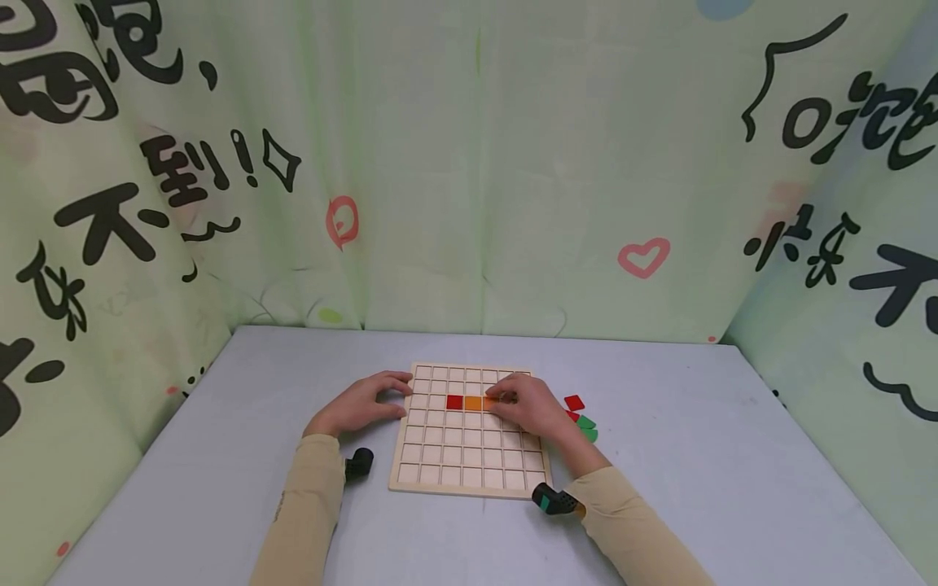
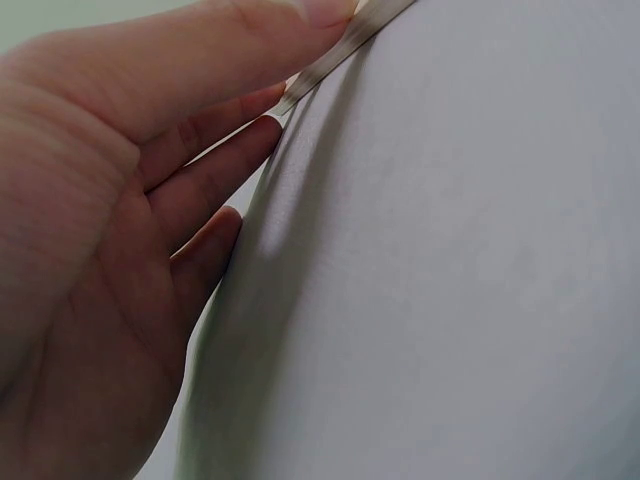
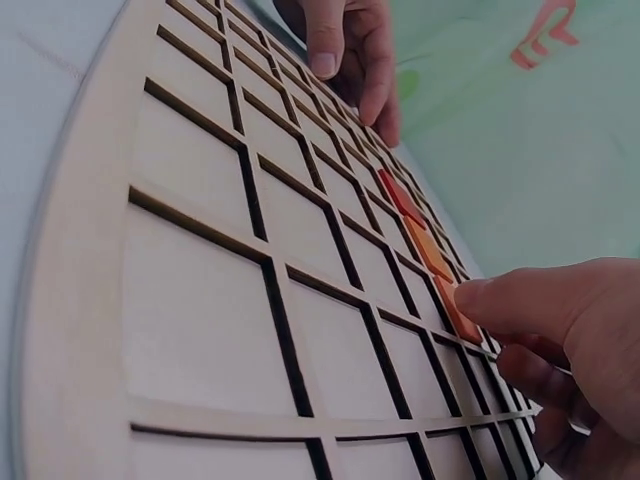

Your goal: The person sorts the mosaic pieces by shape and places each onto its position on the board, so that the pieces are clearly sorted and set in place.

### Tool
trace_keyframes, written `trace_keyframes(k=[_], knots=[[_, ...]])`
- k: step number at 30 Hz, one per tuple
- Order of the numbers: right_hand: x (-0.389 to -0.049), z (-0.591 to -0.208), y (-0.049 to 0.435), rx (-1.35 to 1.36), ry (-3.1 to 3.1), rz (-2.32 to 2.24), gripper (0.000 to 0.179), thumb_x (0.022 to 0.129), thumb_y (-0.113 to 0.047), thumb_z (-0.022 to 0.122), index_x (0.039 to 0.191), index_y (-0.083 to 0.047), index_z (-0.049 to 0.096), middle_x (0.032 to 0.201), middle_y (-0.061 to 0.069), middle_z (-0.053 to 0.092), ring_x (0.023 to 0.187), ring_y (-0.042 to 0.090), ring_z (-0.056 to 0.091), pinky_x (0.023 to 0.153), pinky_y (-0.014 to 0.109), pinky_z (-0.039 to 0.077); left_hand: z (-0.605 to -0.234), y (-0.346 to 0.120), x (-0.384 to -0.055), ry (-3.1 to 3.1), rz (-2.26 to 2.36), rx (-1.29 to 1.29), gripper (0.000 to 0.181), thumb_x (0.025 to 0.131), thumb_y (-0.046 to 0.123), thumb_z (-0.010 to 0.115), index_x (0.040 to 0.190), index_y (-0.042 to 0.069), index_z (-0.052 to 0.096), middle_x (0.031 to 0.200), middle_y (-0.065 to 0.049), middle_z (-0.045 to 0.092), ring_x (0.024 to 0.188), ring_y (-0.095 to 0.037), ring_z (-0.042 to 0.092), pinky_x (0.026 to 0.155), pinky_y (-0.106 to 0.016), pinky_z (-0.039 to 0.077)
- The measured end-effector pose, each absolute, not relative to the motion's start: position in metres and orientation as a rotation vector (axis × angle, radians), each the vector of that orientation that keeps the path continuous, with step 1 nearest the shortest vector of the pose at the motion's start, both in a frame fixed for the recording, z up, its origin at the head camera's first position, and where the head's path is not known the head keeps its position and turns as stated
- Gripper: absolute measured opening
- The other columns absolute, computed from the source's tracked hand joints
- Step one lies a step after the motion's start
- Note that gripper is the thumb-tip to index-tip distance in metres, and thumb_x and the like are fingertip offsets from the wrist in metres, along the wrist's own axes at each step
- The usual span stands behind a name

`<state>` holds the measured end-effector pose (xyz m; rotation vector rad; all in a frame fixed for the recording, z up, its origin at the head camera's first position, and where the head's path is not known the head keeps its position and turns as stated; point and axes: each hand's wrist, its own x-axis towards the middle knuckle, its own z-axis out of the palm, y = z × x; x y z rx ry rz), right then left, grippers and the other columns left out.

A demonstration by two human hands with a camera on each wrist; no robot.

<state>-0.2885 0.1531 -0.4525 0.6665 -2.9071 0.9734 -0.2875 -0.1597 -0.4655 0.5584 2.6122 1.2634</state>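
Observation:
A wooden grid board [image 1: 432, 478] lies flat on the table. In one row sit a red square tile [image 1: 454, 402] and an orange square tile [image 1: 473, 404], side by side. My right hand [image 1: 529, 403] pinches a second orange tile [image 3: 458, 312] at the cell beside them; the thumb is on its edge, and the curled fingers partly hide how it sits. At the board's left edge rests my left hand [image 1: 366, 403], thumb and fingers extended; in the left wrist view the thumb and fingertips touch the board's side [image 2: 345, 48].
Right of the board lie loose red tiles [image 1: 574, 403] and green tiles [image 1: 589, 431], partly behind my right wrist. A white cloth covers the table [image 1: 659, 472]. Printed curtains [image 1: 418, 163] hang around its back and sides. Black wrist cameras [image 1: 359, 464] sit near both sleeves.

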Motion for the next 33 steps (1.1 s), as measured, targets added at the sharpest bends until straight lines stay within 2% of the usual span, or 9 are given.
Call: trace_keyframes(k=[25,33], knots=[[-0.2876,-0.4533,0.1564,0.661,-2.898,0.995,0.017,0.087,-0.012,0.074,0.103,-0.009,0.076,0.092,-0.004,0.064,0.078,0.011,0.051,0.069,0.026,0.047,-0.4627,-0.1591,-0.2857,2.624,1.248,0.552,0.03,0.087,0.017,0.075,0.115,0.013,0.068,0.147,-0.003,0.047,0.142,-0.029,0.033,0.115,-0.047,0.029],[-0.285,-0.4505,0.1596,0.594,-2.911,1.033,0.021,0.087,-0.014,0.074,0.107,-0.009,0.074,0.1,-0.002,0.067,0.086,0.014,0.059,0.078,0.031,0.052,-0.4638,-0.1597,-0.2866,2.624,1.238,0.552,0.03,0.086,0.017,0.075,0.115,0.012,0.068,0.147,-0.002,0.047,0.142,-0.028,0.033,0.115,-0.046,0.029]])
